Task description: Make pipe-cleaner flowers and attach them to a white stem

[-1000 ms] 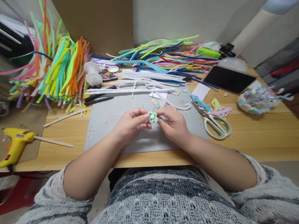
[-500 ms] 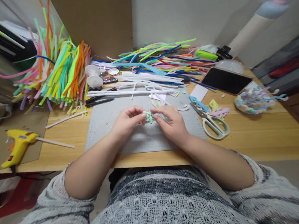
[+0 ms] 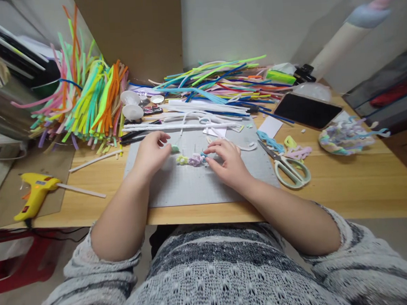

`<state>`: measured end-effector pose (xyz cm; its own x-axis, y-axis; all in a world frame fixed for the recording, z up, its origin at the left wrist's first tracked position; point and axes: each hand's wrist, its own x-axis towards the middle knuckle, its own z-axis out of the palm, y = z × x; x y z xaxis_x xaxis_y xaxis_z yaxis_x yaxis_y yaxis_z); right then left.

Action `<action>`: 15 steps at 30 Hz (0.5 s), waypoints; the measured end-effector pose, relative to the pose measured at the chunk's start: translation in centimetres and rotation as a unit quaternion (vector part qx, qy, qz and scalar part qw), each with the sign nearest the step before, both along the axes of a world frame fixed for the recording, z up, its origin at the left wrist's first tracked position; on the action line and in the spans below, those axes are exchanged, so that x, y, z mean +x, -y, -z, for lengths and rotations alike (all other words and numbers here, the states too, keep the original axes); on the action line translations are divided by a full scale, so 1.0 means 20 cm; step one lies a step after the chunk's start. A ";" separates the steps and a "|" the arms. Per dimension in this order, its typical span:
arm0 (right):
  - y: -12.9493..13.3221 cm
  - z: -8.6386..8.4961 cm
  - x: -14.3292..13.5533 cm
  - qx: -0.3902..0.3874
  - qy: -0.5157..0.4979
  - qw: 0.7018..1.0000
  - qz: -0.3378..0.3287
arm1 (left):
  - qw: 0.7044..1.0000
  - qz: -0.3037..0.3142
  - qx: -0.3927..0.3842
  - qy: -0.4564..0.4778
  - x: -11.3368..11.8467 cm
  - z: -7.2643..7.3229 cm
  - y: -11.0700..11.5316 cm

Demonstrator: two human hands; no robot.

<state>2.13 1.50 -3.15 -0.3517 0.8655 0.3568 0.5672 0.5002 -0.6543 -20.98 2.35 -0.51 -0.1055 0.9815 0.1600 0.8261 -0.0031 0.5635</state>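
Grey mat (image 3: pixel 198 187) below; left hand (image 3: pixel 153 151) half-curled at the green flower (image 3: pixel 175 149), right hand (image 3: pixel 227 159) at the blue flower (image 3: pixel 203 156), grips unclear. Light touches should keep both shapely.

I find no text legible with certainty. I record pale lettering on a small black packet (image 3: pixel 152 110), too blurred to confirm, and a small label (image 3: pixel 43 182) on the yellow glue gun (image 3: pixel 35 197), its print unreadable.

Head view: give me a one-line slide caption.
Left hand and right hand flank pastel flowers over a grey mat, glue gun at left, scissors at right.
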 end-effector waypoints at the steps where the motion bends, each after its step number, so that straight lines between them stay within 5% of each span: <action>1: 0.00 0.00 0.00 0.000 -0.004 1.000 0.003 | 0.999 0.021 0.030 -0.013 0.01 -0.01 0.01; 7: 0.00 0.00 0.00 0.001 -0.023 1.000 0.004 | 0.963 0.219 -0.014 -0.158 0.06 -0.03 0.06; 11: 0.00 0.00 0.00 0.005 -0.032 0.999 -0.001 | 0.961 0.230 -0.041 -0.151 0.06 -0.02 0.06; 15: 0.01 -0.01 0.00 0.015 -0.064 0.998 -0.005 | 0.986 0.167 0.004 0.002 0.06 -0.05 0.07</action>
